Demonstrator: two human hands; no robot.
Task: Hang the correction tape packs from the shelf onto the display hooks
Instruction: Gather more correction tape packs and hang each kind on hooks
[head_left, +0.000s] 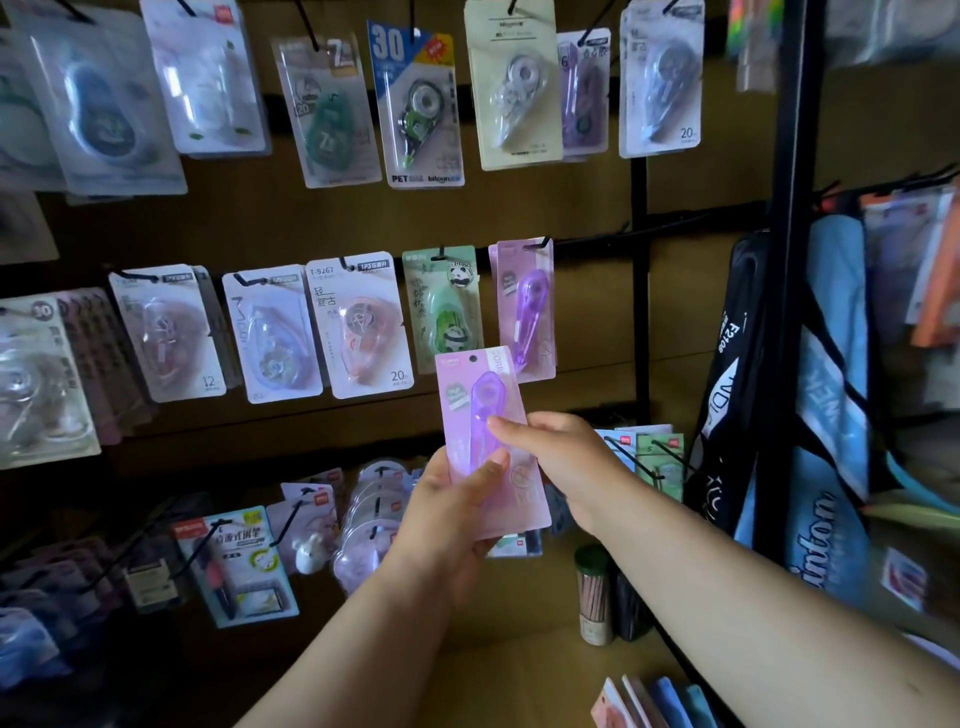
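Holding a purple pack (485, 441) at centre frame, both hands share the grip: the left hand (447, 514) wraps the lower left edge with its thumb pressed on the front, and the right hand (558, 462) pinches the right edge, its fingers mostly hidden behind the card.

By the look of it, the pack is light: a thin, fairly stiff card with a clear blister over the dispenser. The card would bend if squeezed hard, and the glossy face may slip, so the edges below the middle seem the best hold, leaving the top free.

Its long axis runs nearly upright, tilted slightly so the top leans toward the left of the frame. The hang hole (473, 358) sits at the upper end, pointing up at the display. Just above and to the right, a matching purple pack (524, 312) hangs on a hook (537, 243), probably the target. The held pack's hole lies below and left of that hook's tip, not yet threaded.
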